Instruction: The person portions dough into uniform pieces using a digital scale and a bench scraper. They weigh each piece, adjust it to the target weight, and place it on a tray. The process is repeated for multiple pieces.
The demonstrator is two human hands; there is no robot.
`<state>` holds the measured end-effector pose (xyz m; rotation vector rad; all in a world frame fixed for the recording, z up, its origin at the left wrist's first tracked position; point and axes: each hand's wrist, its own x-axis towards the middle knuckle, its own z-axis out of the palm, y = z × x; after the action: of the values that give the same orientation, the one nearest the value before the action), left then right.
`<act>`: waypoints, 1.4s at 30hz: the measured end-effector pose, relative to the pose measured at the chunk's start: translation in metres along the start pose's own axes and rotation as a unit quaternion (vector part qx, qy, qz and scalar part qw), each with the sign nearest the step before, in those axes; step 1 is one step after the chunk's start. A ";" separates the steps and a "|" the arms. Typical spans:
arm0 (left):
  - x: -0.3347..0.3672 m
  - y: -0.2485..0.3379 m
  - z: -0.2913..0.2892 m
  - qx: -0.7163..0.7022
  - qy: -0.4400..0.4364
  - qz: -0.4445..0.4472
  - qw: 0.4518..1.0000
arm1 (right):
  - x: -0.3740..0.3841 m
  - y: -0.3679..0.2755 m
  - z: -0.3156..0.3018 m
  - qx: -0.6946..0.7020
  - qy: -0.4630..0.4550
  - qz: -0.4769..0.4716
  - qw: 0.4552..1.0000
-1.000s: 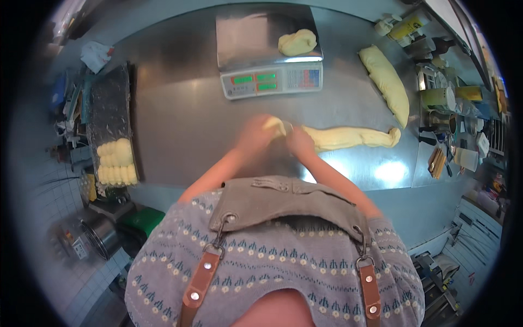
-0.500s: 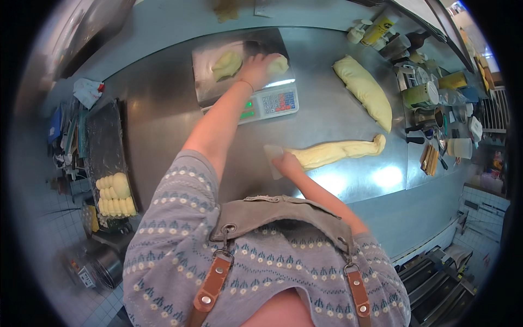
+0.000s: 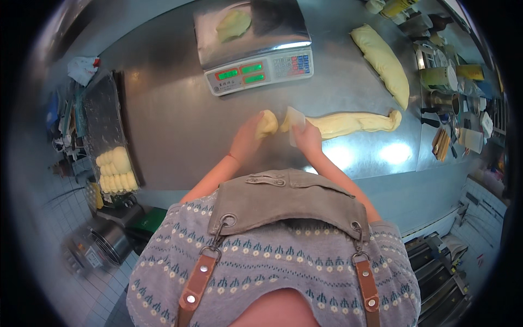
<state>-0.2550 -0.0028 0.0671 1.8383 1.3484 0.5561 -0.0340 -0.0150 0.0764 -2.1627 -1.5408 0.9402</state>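
My left hand is closed around a lump of pale yellow dough, just left of the other hand. My right hand grips a translucent white dough scraper, held upright at the left end of a long dough strip. A small bit of dough shows on the scraper's left side. Beyond the hands stands a digital scale with lit green displays, and one dough piece lies on its metal pan.
A thick roll of dough lies at the far right of the steel table. On the left, a dark tray holds several shaped dough pieces. Cans, a metal jug and tools crowd the right edge.
My left hand has come back from the scale's pan toward me, carrying a dough lump. My right hand has shifted with the scraper onto the strip's left end. The view has tilted downward.
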 end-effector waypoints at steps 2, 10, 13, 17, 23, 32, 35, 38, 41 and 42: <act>-0.008 -0.001 0.004 0.009 0.023 -0.013 1.000 | -0.008 -0.040 -0.018 -0.059 -0.038 -0.049 0.996; -0.008 -0.008 0.003 0.093 0.034 0.044 0.994 | 0.029 -0.063 0.032 -0.215 -0.175 -0.143 0.950; 0.004 -0.004 -0.020 0.079 -0.076 -0.046 0.993 | 0.031 -0.066 0.044 -0.225 -0.171 -0.140 0.949; 0.047 0.064 -0.110 0.033 -0.017 -0.014 0.999 | 0.038 -0.053 0.044 -0.193 -0.145 -0.119 0.963; 0.176 0.105 -0.132 0.047 0.100 0.176 0.978 | 0.043 -0.035 0.056 -0.209 -0.116 -0.147 0.960; 0.280 -0.044 -0.160 -0.001 0.244 -0.021 0.970 | -0.021 -0.054 -0.022 -0.188 -0.101 -0.218 0.952; 0.270 -0.037 -0.148 -0.389 0.368 -0.042 0.844 | -0.017 -0.022 -0.014 -0.024 -0.098 -0.063 0.993; 0.215 -0.030 -0.147 -0.605 0.354 -0.065 0.710 | 0.005 -0.015 0.019 0.207 -0.074 0.051 0.974; 0.143 -0.030 -0.140 -0.722 0.295 -0.237 0.580 | 0.028 -0.035 0.044 0.097 -0.095 0.046 0.990; 0.121 -0.034 -0.130 -0.744 0.287 -0.253 0.547 | 0.026 -0.041 0.050 0.062 -0.100 0.040 0.992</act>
<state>-0.3284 0.1573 0.1070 -0.2035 0.9567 1.4140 -0.0912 0.0184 0.0560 -2.1115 -1.4470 1.2772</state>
